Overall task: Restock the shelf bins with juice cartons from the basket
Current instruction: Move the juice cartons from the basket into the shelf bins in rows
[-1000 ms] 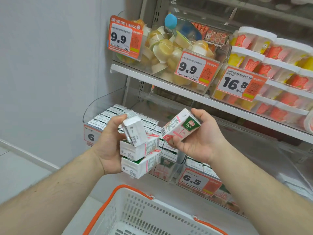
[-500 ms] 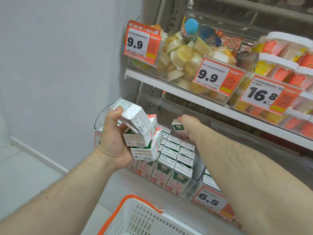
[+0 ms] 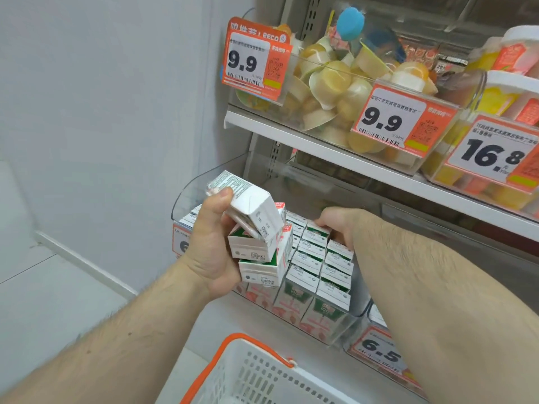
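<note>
My left hand grips a stack of three white-and-green juice cartons in front of the clear shelf bin on the lower shelf. Several rows of upright cartons fill that bin. My right hand reaches into the bin's back right, fingers curled over one juice carton that sits level with the rows. The forearm hides the bin's right side. The white basket with an orange handle is at the bottom, below both arms.
A white upper shelf edge overhangs the bin and carries clear bins of jelly cups with orange 9.9 and 16.8 price tags. A neighbouring bin with a 6.5 tag sits to the right. A plain wall stands on the left.
My right hand carried a single carton from beside the stack into the back of the bin and lowered it among the rows. The left hand kept its stack and rose slightly.
</note>
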Demonstrator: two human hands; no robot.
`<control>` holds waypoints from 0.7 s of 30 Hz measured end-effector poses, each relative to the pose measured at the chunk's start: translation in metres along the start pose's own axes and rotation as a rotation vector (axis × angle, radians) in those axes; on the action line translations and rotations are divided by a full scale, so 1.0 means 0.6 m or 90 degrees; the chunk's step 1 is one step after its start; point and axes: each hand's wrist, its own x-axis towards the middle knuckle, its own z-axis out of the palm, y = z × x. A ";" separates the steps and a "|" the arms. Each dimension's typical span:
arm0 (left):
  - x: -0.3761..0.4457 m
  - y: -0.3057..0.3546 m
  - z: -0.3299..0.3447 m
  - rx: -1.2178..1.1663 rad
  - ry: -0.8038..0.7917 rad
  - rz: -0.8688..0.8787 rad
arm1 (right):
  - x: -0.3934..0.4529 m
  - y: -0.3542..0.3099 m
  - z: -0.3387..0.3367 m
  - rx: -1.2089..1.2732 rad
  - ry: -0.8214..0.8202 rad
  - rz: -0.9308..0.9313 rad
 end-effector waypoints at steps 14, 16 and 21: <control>-0.025 -0.012 0.013 0.136 -0.044 -0.078 | -0.101 -0.021 0.012 -0.403 0.268 -0.209; -0.030 -0.010 0.017 0.159 -0.057 -0.095 | -0.155 -0.016 0.017 -0.303 0.403 -0.385; -0.038 0.000 0.030 0.175 -0.062 -0.119 | -0.312 -0.015 0.016 -0.083 0.031 -0.677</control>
